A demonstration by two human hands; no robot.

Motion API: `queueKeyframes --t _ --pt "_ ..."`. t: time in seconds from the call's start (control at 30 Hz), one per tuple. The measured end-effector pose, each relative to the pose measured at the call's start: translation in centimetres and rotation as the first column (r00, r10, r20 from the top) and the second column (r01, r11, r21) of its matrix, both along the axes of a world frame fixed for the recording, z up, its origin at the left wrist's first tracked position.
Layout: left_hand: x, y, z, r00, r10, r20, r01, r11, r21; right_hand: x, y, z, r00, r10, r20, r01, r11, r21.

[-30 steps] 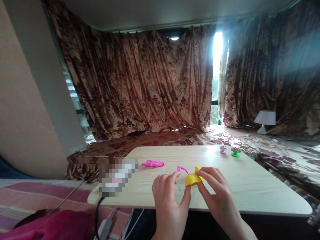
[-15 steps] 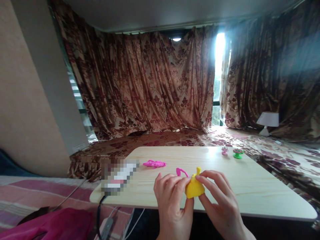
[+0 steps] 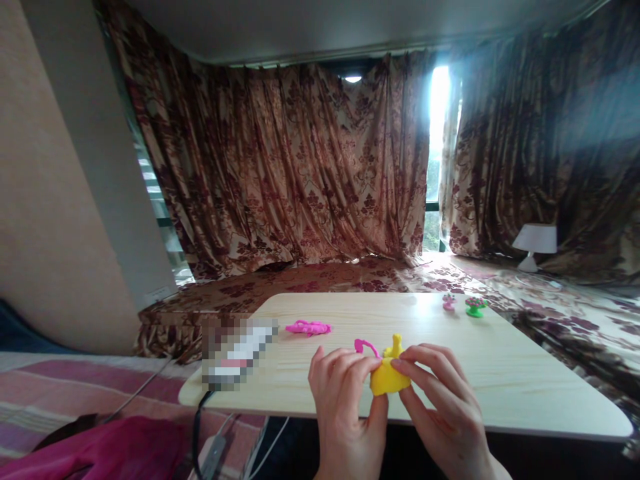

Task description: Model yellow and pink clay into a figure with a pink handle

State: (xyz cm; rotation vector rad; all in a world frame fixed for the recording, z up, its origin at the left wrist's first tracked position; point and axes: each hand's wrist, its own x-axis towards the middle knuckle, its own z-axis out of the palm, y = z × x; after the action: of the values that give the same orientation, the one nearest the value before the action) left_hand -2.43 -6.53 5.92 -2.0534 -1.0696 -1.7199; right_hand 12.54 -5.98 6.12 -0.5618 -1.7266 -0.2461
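A lump of yellow modelling clay [image 3: 389, 375] with a small knob on top is pinched between both hands over the near edge of the light wooden table [image 3: 500, 373]. My left hand [image 3: 345, 400] grips its left side with thumb and fingers. My right hand [image 3: 440, 407] grips its right side, fingers curled over the top. A thin pink clay loop [image 3: 365, 345] lies on the table just behind the lump.
A flat pink clay piece [image 3: 309, 327] lies at mid-left of the table. A small pink figure [image 3: 449, 302] and a green one [image 3: 475, 306] stand at the far right. A cable [image 3: 200, 427] hangs off the left edge. A white lamp [image 3: 536, 244] sits far right.
The hands drew the yellow clay nearer and closed round it; the flattened piece now looks like a rounder lump with a knob. The view shifted slightly.
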Motion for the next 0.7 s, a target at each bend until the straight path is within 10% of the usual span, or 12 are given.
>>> queueKeyframes --t 0.7 --pt "0.02 0.1 -0.48 0.996 -0.065 0.065 0.072 0.993 -0.098 0.07 -0.22 -0.21 1.0 0.003 -0.02 -0.005 0.994 -0.108"
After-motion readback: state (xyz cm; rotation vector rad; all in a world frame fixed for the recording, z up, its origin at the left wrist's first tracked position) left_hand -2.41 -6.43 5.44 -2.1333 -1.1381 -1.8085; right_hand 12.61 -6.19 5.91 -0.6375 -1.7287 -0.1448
